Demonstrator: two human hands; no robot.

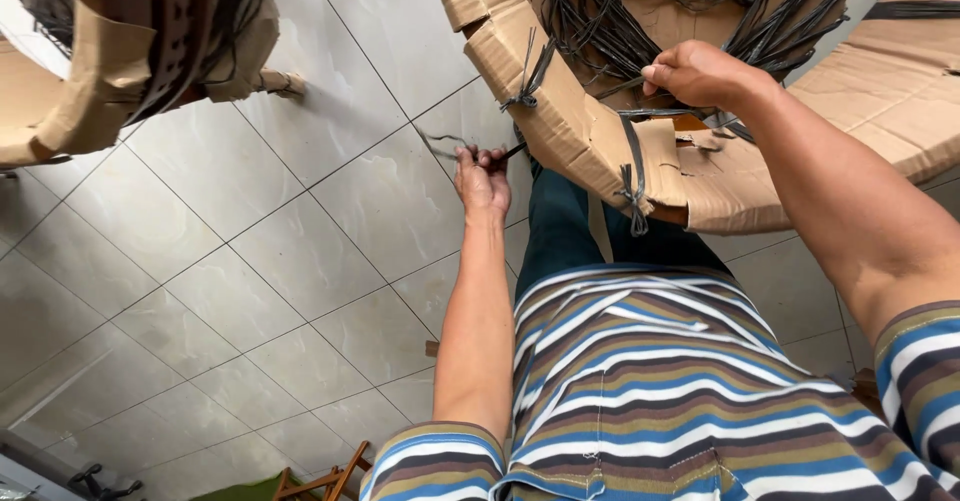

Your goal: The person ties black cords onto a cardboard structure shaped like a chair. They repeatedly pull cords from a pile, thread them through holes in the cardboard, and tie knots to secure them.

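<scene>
Thin dark strips, light and springy, heaped in a torn cardboard box.
Left hand pinches strip ends; right hand closed round a bunch; best gripped near the ends.

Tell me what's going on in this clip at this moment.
A person in a striped shirt works over a torn cardboard box full of thin black strips. The right hand reaches into the box, fingers closed on strips at its edge. The left hand pinches a few black strips over the grey tiled floor. Another cardboard box sits at upper left.
</scene>
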